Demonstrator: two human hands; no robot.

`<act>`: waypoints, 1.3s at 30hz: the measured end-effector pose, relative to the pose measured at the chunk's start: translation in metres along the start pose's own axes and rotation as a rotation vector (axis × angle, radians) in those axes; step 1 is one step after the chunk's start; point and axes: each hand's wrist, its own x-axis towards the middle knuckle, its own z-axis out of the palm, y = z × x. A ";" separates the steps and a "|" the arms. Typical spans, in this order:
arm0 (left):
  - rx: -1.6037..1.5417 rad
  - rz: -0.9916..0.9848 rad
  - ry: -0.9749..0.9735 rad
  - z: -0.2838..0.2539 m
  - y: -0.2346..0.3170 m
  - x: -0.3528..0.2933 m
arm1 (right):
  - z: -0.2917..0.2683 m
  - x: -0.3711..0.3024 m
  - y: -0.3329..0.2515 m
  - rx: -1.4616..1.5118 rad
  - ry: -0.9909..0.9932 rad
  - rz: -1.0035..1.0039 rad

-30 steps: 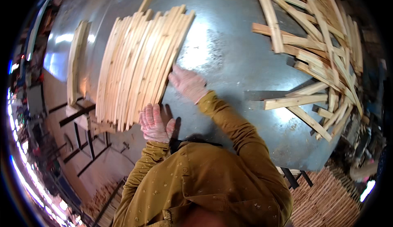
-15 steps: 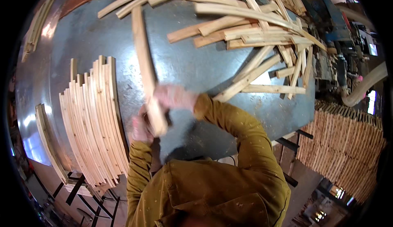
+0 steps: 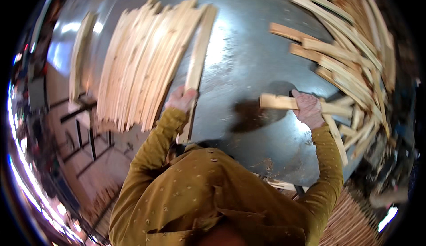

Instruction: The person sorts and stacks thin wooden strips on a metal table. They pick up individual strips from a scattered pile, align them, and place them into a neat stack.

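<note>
My left hand (image 3: 181, 98) is closed on the lower part of a long wooden strip (image 3: 200, 53). The strip slants along the right side of a row of similar strips (image 3: 144, 64), close to it at the top with a narrow gap lower down. Off to the right, my right hand (image 3: 308, 108) grips another wooden strip (image 3: 276, 101), whose free end points left and casts a dark shadow on the table. The far part of that strip reaches into a loose pile of strips (image 3: 339, 55).
The grey metal table (image 3: 242, 55) spreads between the row and the pile. One separate strip (image 3: 80, 55) lies at the left. Black metal supports (image 3: 92, 141) stand below the left edge, and stacked wood (image 3: 350, 219) is at the lower right.
The view has swung left. The strip held by both hands now lies beside the row under my left hand alone. My right hand let go, moved right and took hold of another strip.
</note>
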 end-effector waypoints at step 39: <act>-0.765 0.194 0.072 -0.189 -0.042 -0.013 | 0.015 0.110 -0.308 0.344 0.562 0.420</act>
